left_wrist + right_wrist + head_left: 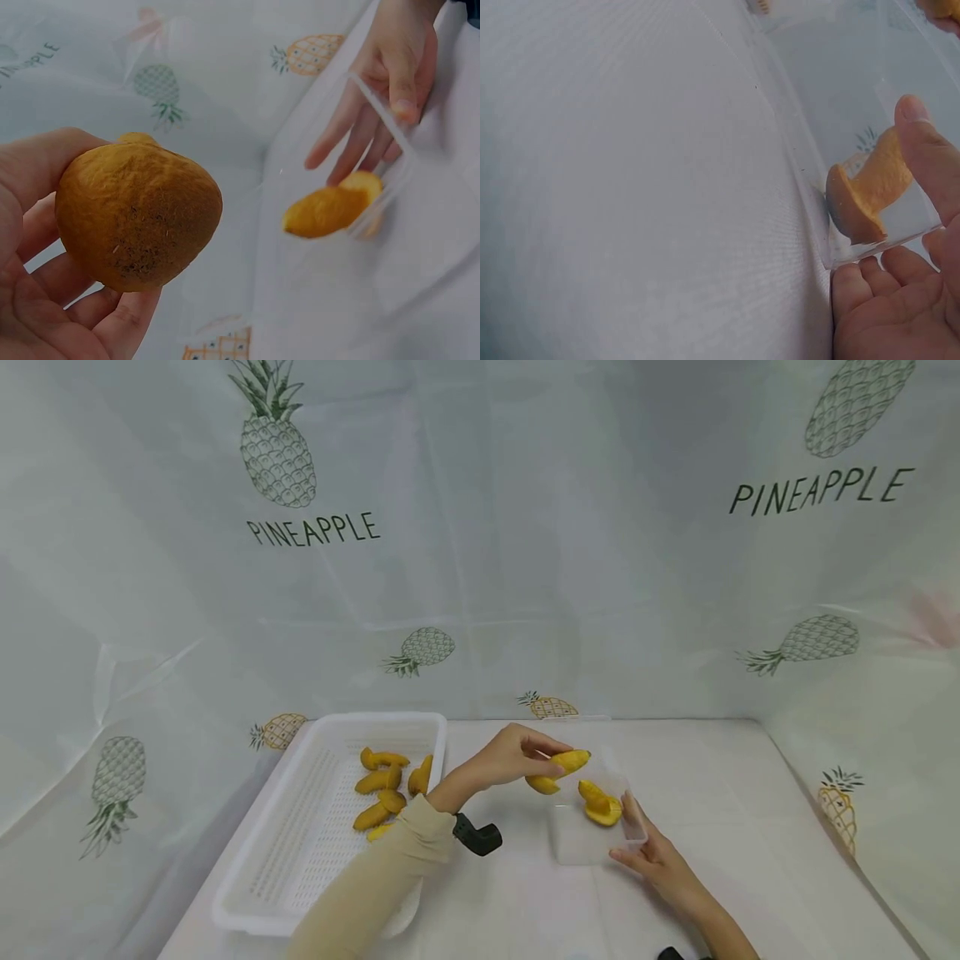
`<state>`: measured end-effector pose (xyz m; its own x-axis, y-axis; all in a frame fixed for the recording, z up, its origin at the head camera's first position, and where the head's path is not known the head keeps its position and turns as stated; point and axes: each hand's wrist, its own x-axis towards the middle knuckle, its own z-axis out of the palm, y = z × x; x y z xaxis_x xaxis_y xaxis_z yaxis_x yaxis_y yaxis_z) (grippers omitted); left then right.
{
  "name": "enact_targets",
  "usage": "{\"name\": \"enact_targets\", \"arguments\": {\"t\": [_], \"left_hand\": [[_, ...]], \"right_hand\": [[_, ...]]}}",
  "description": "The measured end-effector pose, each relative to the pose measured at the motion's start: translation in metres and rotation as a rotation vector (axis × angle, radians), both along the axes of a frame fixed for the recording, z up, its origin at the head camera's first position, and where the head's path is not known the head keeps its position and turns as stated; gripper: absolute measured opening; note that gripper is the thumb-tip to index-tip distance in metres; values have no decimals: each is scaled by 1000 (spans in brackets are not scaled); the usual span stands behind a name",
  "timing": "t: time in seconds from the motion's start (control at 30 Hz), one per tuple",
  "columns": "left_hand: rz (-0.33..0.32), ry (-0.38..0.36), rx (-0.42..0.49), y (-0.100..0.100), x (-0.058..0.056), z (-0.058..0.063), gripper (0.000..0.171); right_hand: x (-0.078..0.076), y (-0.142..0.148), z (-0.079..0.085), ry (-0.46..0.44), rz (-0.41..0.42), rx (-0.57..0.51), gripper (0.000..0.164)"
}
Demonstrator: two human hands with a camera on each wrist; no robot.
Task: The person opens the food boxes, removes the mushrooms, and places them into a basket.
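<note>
My left hand (517,754) pinches a yellow mushroom (568,762) above a clear plastic box (573,843). Up close in the left wrist view, the held mushroom's rounded cap (142,217) shows dark specks, with the thumb on top and fingers below. Another yellow mushroom (862,191) lies inside the box, against its right end. At that end my right hand (656,856) holds the box; the right wrist view shows its thumb above the rim and its fingers curled outside the wall.
A white perforated basket (255,893) stands on the left, with several yellow mushrooms (377,781) in its far right part. The left forearm crosses its near right corner. Behind the table hangs a pale sheet (480,568) printed with pineapples.
</note>
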<state>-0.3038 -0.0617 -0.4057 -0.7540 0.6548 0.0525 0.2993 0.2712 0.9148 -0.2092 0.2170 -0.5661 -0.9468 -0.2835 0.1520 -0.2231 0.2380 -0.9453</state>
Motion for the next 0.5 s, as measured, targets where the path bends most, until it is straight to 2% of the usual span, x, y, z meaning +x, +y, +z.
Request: {"name": "enact_targets", "arguments": {"t": [0.23,0.5], "left_hand": [[77,-6,15,-40,0,13,35],[186,-28,13,-95,0,21,39]], "right_hand": [[0,1,-2,19,13,-15,91],[0,1,1,-26,6,14,91]]}}
